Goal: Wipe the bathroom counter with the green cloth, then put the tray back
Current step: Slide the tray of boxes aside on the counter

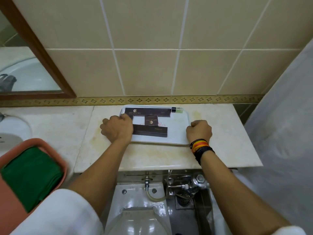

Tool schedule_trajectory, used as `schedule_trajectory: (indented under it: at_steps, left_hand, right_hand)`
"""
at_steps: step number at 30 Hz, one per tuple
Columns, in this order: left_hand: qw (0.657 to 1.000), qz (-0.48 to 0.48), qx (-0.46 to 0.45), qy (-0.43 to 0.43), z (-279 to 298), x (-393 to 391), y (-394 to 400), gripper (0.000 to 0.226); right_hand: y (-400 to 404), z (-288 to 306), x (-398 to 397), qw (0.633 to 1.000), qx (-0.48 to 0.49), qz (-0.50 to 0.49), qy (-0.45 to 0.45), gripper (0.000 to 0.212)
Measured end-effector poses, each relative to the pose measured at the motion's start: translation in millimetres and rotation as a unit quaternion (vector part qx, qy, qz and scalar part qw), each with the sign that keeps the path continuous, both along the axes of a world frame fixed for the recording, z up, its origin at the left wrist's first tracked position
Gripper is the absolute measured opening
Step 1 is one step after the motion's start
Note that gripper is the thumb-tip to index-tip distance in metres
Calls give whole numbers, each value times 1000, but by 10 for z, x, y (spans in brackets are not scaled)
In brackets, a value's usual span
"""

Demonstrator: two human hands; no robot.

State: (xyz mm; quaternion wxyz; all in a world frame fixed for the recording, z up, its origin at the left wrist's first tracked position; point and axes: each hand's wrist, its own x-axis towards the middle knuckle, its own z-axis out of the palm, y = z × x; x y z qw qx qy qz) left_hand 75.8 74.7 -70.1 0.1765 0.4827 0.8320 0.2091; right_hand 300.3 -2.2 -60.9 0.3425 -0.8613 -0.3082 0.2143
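Note:
A white tray (177, 133) rests on the beige marble counter (152, 156) close to the tiled wall. On it lie dark brown amenity boxes (149, 130) and a small green bottle (177, 110) with a black cap. My left hand (116, 128) grips the tray's left edge, fingers curled over the rim. My right hand (199, 130), with dark wristbands, is closed on the tray's right edge. The folded green cloth (30, 177) lies in a salmon-coloured basin (55, 150) at the lower left, apart from both hands.
A white sink (11, 133) sits at the left under a wood-framed mirror (39, 53). Below the counter edge are a toilet (135, 221), a metal flush valve (196, 182) and a floor drain (183, 200). A white curtain (284, 133) hangs at the right.

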Motion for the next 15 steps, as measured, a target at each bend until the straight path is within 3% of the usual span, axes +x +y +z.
schedule_trajectory:
  at_steps: [3, 6, 7, 15]
  left_hand:
    - [999, -41, 32, 2, 171, 265, -15, 55]
    - [988, -136, 73, -17, 303, 764, -74, 49]
    - [981, -176, 81, -22, 324, 962, -91, 47]
    - [890, -451, 46, -50, 208, 2489, -35, 47]
  right_hand:
    - [-445, 46, 187, 997, 24, -44, 57, 19]
    - [-992, 13, 426, 984, 40, -120, 129, 3]
    - [-1163, -11, 492, 975, 49, -150, 154, 8]
    - [-1787, -241, 905, 894, 157, -324, 268, 20]
